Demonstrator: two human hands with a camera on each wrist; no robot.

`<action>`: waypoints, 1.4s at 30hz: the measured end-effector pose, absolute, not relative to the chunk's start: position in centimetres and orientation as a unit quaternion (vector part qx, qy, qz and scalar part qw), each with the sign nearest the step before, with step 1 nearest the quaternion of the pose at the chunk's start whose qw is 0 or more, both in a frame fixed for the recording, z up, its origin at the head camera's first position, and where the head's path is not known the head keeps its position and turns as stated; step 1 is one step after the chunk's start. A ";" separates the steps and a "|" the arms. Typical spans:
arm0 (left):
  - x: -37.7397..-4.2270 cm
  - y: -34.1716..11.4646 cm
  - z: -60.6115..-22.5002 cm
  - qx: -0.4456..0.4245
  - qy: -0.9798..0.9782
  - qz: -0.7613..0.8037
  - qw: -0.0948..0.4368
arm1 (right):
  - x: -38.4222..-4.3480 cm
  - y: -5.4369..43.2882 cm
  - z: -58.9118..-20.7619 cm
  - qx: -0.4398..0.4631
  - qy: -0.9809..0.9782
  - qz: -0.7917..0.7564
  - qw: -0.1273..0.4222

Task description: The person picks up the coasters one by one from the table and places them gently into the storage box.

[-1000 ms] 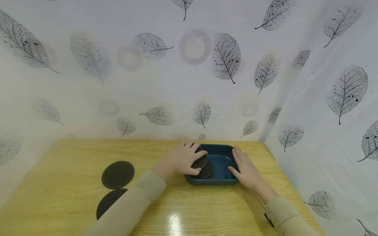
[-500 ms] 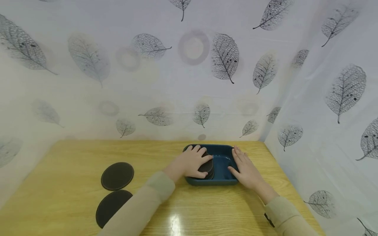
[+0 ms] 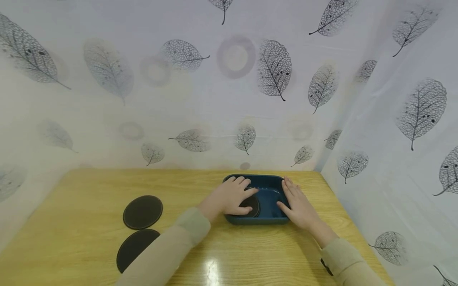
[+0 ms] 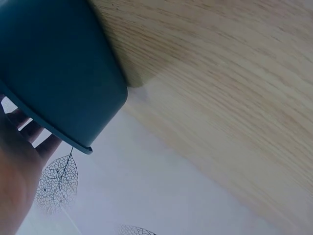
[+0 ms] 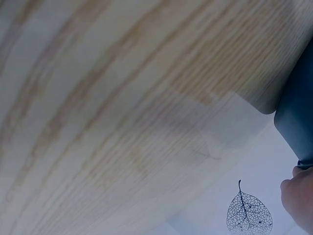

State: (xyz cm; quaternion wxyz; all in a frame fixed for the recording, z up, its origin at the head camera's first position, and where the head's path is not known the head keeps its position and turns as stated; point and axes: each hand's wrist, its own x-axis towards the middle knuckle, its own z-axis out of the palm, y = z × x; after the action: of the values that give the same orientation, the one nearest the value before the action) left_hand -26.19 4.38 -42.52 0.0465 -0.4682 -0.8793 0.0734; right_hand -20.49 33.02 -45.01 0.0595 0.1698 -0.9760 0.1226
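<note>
Resting my left hand (image 3: 230, 198) over a dark round disc (image 3: 252, 201) in the left part of the blue tray (image 3: 255, 221), fingers and thumb spread. The disc shows between thumb and forefinger; contact under the palm is hidden, so I cannot tell whether I pinch it or merely touch it. My right hand (image 3: 298, 207) has hold of nothing: fingers straight along the tray's right rim, thumb pointing inward. Handling estimate, disc: light, thin, fairly stiff with slight give, matte and so probably not slippery; unlikely to break. Best hold: thumb and fingertips at opposite edges, since the flat face offers little to grip. Handling estimate, tray: rigid, glossy, apt to slide on smooth wood; best steadied by the rim. Further out, well left of the tray, a far disc (image 3: 142, 212) and a near disc (image 3: 132, 249) lie on the wooden table (image 3: 229, 254); my left sleeve (image 3: 171, 247) partly covers the near one. Beyond the table hangs a leaf-printed sheet (image 3: 200, 99).
</note>
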 end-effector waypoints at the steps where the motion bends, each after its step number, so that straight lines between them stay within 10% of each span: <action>1: -26.2 4.2 -42.5 -0.470 -0.879 0.073 0.050 | -20.5 33.0 -45.0 0.170 -0.976 0.124 0.059; 42: -24.6 -9.7 -43.2 -0.384 -0.921 -0.052 0.040 | -20.3 33.1 -45.2 0.189 -0.968 0.139 0.085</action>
State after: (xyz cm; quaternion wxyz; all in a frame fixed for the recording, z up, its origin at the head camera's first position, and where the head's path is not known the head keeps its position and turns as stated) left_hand -24.60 -9.72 -43.23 0.0402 -0.3843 -0.9208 -0.0525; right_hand -20.32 33.12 -45.18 0.0854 0.1888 -0.9684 0.1390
